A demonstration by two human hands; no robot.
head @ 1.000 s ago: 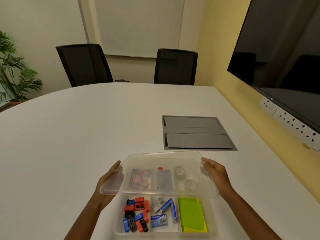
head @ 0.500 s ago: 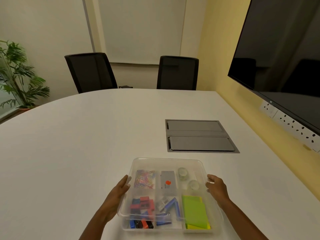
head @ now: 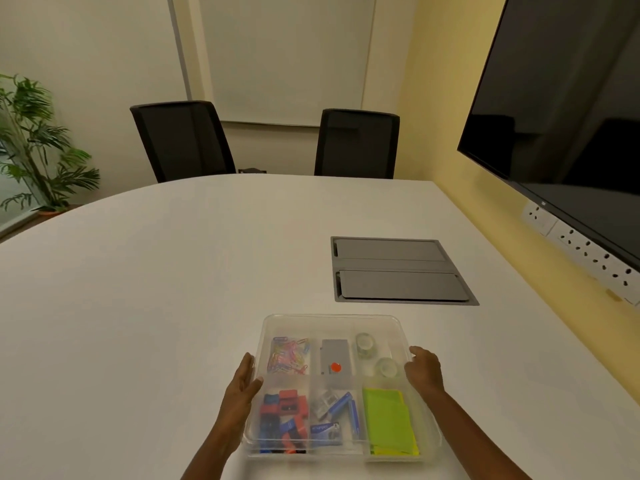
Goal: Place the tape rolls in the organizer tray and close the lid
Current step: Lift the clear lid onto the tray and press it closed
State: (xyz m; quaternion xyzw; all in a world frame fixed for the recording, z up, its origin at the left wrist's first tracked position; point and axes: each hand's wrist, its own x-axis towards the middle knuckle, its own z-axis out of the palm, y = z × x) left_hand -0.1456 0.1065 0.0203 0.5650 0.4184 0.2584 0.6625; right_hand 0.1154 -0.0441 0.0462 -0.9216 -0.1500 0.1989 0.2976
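White and bare apart from a grey cable hatch [head: 398, 270], the desk [head: 156, 289] carries the organizer tray [head: 341, 455] close to its near edge, right in front of the person. Two clear tape rolls [head: 375, 355] sit in the tray's far right compartment, one behind the other, with paper clips [head: 289, 353], a grey block [head: 334, 355], small stationery [head: 304, 420] and green notes [head: 389, 420] in the other cells. Across all of it lies the clear lid [head: 332, 323], which looks set down on the rim (whether it has clicked home I can't tell through the plastic). The left hand [head: 242, 386] presses flat against the left edge, fingers extended, gripping nothing; the right hand [head: 424, 370] curls loosely over the right edge.

Trouble, as I judge it, would come from uneven pressure: push one side first and the far corners could stay proud, so the lid pops off when lifted. A hard shove could also skid the tray on the smooth desk, or jolt the rolls over the low divider.
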